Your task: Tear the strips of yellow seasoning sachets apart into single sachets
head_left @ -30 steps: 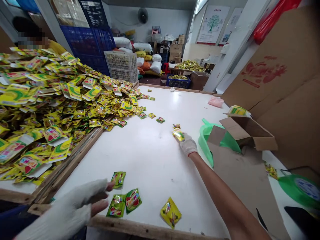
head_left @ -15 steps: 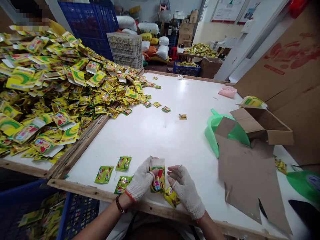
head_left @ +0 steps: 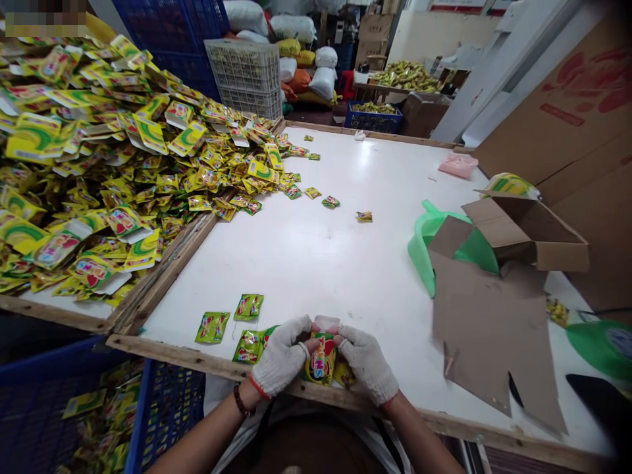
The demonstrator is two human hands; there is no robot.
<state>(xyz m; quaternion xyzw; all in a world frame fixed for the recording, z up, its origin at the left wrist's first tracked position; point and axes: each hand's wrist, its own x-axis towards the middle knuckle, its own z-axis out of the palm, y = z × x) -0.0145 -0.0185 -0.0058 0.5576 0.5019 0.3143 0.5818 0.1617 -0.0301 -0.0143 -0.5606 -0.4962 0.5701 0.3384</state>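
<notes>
Both hands wear white knitted gloves with bare fingertips. My left hand (head_left: 282, 355) is closed on the left side of a small printed carton (head_left: 320, 359), yellow, green and red, with a pale flap standing up at its top. From the right, my right hand (head_left: 368, 359) pinches the carton's upper edge by the flap. A yellow sachet (head_left: 343, 374) lies partly hidden beneath my right hand. Left of my left hand are several green sachets, including one flat sachet (head_left: 212, 327), another sachet (head_left: 249, 307) and one nearer sachet (head_left: 247, 346).
A large heap of yellow cartons and sachets (head_left: 148, 158) covers the left table. Below it stands a blue crate (head_left: 168, 415) holding more packets. On the right are a green scoop (head_left: 419, 257), a cardboard sheet (head_left: 488, 336) and an open box (head_left: 563, 257). A wooden rim (head_left: 187, 357) edges the white table.
My right hand has moved left and closed on the carton's top edge, where it was apart before. The view has tilted slightly downward.
</notes>
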